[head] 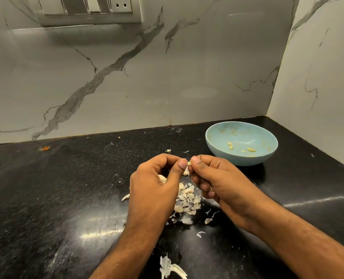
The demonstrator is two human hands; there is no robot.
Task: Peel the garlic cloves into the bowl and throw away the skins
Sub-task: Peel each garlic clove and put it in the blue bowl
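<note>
Both hands meet over the black countertop and pinch one small garlic clove (pixel 189 163) between their thumbs and fingertips. My left hand (pixel 157 182) curls round it from the left, my right hand (pixel 213 178) from the right. Below the hands lies a heap of garlic skins and cloves (pixel 187 200). A light blue bowl (pixel 223 147) stands behind and to the right of my right hand, with several peeled cloves (pixel 251 149) on its bottom. One more clove (pixel 162 178) shows under my left hand.
Loose skin pieces (pixel 172 267) lie near the front edge and scattered around the heap. The black countertop (pixel 56 188) ends at a marble wall behind and another on the right, forming a corner. A switch panel (pixel 86 9) sits high on the back wall.
</note>
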